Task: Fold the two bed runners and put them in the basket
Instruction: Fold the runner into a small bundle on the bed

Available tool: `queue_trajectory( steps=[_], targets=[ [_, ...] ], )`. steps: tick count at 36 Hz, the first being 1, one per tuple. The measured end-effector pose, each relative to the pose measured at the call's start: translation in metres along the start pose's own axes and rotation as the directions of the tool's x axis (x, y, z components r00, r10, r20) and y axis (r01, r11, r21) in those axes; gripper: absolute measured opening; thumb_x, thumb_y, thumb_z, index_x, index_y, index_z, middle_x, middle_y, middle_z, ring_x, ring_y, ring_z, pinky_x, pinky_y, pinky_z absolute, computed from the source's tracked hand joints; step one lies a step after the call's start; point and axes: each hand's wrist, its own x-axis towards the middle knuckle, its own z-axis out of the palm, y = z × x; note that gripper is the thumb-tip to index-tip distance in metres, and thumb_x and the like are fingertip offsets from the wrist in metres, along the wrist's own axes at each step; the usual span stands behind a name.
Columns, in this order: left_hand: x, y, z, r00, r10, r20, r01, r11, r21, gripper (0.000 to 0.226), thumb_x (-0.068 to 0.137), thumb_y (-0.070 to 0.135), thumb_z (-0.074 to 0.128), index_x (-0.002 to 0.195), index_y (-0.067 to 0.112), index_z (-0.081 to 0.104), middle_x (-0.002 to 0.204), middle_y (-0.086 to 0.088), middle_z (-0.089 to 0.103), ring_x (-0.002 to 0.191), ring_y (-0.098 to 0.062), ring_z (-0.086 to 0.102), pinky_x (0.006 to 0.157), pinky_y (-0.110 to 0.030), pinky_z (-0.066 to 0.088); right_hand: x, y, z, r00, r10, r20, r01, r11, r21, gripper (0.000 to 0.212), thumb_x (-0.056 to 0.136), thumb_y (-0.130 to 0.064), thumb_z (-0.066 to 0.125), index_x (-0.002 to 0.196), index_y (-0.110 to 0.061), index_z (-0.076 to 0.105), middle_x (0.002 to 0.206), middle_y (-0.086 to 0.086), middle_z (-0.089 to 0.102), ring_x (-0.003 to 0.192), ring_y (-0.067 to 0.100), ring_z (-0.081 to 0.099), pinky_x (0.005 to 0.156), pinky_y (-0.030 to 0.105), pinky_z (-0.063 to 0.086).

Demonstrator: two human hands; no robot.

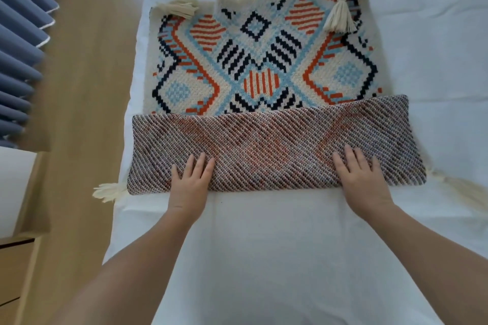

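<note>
**Flat hands on a turned-up woven edge**

We see one bed runner (pixel 258 60) lying spread on the bed, in the middle of the white sheet (pixel 264 240). It is a thick knitted or woven cloth, roughly rectangular. Its pattern is blocky and stepped, with a cream ground, pale blue crossing bands, orange-red striped diamonds and navy outlines. The near end is folded over onto the patterned face, making a long band (pixel 277 140) that runs from left to right. The band shows the reverse side, a tight diagonal rib of dark, white and rust threads. There the pattern is only a faint reddish shadow. The band's near edge is a rounded fold.

Cream yarn tassels sit at the corners. The far right tassel (pixel 339 14) lies flipped onto the pattern, and the far left tassel (pixel 182 8) sprawls across its corner. The near left tassel (pixel 109 190) sticks out from under the band onto the sheet. At the near right we make out more cream fringe, blurred.

The left hand (pixel 190 179) and the right hand (pixel 363 177) rest palm down on the band, well apart. Each grip is wide, with the fingers straight and slightly spread, holding nothing.

The sheet is smooth with soft creases, and bare forearms cross its near part. To the left runs a pale wooden floor (pixel 87 87). Pleated blue curtains (pixel 18 47) hang at the far left, and a white-topped wooden unit (pixel 13 192) stands at the near left.
</note>
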Motion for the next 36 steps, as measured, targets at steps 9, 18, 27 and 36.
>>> queue_trajectory(
  steps=[9,18,27,36],
  targets=[
    [0.004,-0.006,0.0,0.999,0.039,0.03,-0.035,0.993,-0.116,0.07,0.095,-0.005,0.03,0.154,0.019,0.001,0.163,-0.007,0.005,0.149,-0.025,0.006,0.121,-0.042,0.011,0.007,0.006,0.008,0.998,-0.057,-0.041,0.062,0.992,0.11,0.063,0.083,0.013,0.044,0.144,-0.001,0.034,0.15,0.025,0.033,0.138,0.042,0.033,0.111,0.053,0.032],
    [-0.056,-0.006,-0.01,0.995,0.059,0.086,-0.043,0.982,-0.185,0.072,0.093,-0.006,0.031,0.155,0.024,0.008,0.163,-0.002,0.01,0.149,-0.021,0.01,0.12,-0.037,0.017,-0.059,0.003,-0.02,0.993,-0.046,0.105,0.031,0.989,0.146,0.062,0.093,0.006,0.03,0.151,-0.01,0.017,0.159,0.014,0.016,0.146,0.028,0.016,0.118,0.038,0.017],
    [-0.147,0.008,0.002,0.969,0.135,0.205,-0.079,0.963,-0.259,0.073,0.093,-0.009,0.031,0.155,0.024,0.01,0.162,0.0,0.012,0.149,-0.019,0.013,0.12,-0.033,0.016,-0.146,-0.008,-0.022,0.971,-0.059,0.233,0.016,0.983,0.182,0.056,0.098,0.0,0.026,0.152,-0.014,0.018,0.16,0.01,0.016,0.146,0.024,0.016,0.118,0.035,0.018],
    [-0.109,-0.01,-0.033,0.987,0.039,-0.155,-0.08,0.96,-0.267,0.038,0.072,-0.007,0.06,0.105,0.011,0.069,0.094,-0.006,0.07,0.086,-0.027,0.064,0.072,-0.036,0.047,-0.12,0.004,-0.053,0.998,0.058,0.031,-0.065,0.952,0.3,0.024,0.082,0.003,0.05,0.1,-0.006,0.063,0.097,0.015,0.063,0.087,0.032,0.06,0.069,0.035,0.045]
  ],
)
